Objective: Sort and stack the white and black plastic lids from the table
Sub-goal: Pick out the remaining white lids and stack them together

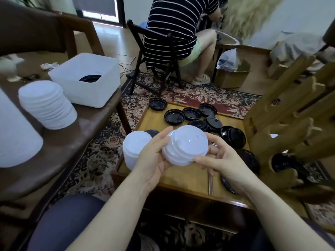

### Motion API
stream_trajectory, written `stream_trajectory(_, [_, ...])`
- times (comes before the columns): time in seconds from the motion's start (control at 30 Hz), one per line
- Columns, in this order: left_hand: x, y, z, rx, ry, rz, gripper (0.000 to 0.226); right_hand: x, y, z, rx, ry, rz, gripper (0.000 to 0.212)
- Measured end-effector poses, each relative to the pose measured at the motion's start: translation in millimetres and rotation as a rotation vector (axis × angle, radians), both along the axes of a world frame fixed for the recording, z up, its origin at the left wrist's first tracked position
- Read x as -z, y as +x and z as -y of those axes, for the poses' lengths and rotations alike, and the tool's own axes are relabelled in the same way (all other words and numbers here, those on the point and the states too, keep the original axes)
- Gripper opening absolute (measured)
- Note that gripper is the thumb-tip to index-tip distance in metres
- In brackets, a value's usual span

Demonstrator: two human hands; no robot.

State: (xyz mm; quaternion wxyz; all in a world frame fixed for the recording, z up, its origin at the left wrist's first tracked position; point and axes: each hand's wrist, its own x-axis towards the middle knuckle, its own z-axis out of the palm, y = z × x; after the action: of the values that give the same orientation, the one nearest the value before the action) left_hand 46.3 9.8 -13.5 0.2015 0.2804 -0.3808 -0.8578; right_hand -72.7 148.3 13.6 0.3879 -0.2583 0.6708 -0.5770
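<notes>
Both my hands hold a small stack of white lids (186, 145) above the low wooden table (155, 116). My left hand (154, 156) grips its left side and underside. My right hand (223, 160) holds the right edge with thumb and fingers. A taller stack of white lids (135, 147) stands on the table just left of my left hand. Several black lids (199, 116) lie scattered over the far and right part of the table.
On the brown side table (76, 131) to the left stand another white lid stack (47, 104) and a white bin (87, 78) with a black lid inside. A person sits on a black chair (154, 57) beyond. A wooden chair (290, 127) stands right.
</notes>
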Motion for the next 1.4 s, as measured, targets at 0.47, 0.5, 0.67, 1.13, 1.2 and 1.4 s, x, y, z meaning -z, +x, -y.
stream_trajectory(0.47, [2,-6,-8,-0.025,0.044,0.008,0.026,11,-8,-2,0.055,-0.065,0.035,0.073])
stream_trajectory(0.5, [2,-6,-8,-0.023,0.041,0.006,0.024,12,-8,-2,0.054,-0.072,0.045,0.073])
stream_trajectory(0.67, [6,-6,-12,-0.027,0.057,0.039,0.034,13,-11,-1,0.05,-0.124,0.125,0.068])
stream_trajectory(1.13, [7,-11,-10,-0.023,0.128,-0.01,0.026,15,-6,2,0.127,-0.227,0.213,0.075])
stream_trajectory(1.2, [8,-11,-9,-0.03,0.107,-0.014,0.03,14,-6,0,0.089,-0.14,0.119,0.083])
stream_trajectory(1.4, [10,-11,-9,-0.003,0.012,-0.011,0.053,13,-10,-2,0.055,0.033,-0.137,0.08])
